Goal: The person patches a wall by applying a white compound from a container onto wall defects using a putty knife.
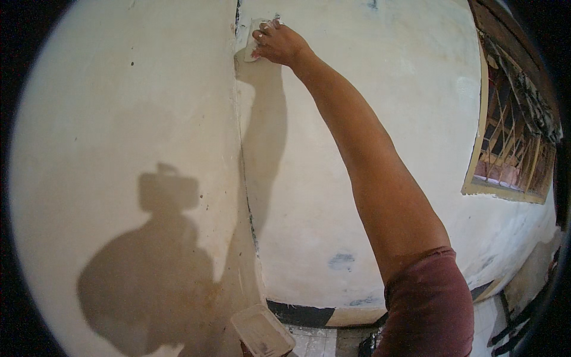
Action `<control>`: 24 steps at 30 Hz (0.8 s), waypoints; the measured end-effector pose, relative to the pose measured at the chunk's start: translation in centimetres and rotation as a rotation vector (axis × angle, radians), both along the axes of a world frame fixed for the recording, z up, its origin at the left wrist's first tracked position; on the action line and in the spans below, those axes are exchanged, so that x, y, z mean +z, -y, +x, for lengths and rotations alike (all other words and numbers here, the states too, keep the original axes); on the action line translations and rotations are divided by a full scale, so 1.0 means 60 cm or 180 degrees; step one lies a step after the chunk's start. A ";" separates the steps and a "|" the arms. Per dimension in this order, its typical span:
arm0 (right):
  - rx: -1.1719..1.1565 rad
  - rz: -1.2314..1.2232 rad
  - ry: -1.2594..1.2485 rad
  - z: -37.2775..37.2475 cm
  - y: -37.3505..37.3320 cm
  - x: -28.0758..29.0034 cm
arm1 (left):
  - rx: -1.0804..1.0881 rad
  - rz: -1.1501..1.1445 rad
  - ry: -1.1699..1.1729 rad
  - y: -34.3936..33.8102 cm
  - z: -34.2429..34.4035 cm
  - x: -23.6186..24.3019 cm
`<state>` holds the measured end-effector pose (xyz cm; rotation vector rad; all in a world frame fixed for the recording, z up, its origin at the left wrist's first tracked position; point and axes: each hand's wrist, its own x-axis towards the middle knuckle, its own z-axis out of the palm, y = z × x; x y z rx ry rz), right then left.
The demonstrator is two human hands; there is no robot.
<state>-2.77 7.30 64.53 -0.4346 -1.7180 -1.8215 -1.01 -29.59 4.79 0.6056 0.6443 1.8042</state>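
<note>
At 12 o'clock, the right hand covers much of a pale flat tool, so we can't see its whole shape. At 6 o'clock, the tub hides nearly all of the left hand. The bottom edge cuts off the red-brown sleeve between 4 and 5 o'clock. Between 2 and 3, things behind the window bars look too muddled to name.

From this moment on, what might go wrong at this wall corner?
The pale flat tool in the raised right hand could catch on the rough, dark seam in the corner. The arm's shadow on the wall may hide uneven spots. The plastic container might spill if tipped.
</note>
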 end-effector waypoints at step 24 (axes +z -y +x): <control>-0.0631 -0.0158 -0.0625 0.723 0.107 -0.067 | -0.0060 0.0804 -0.1228 0.057 0.093 0.043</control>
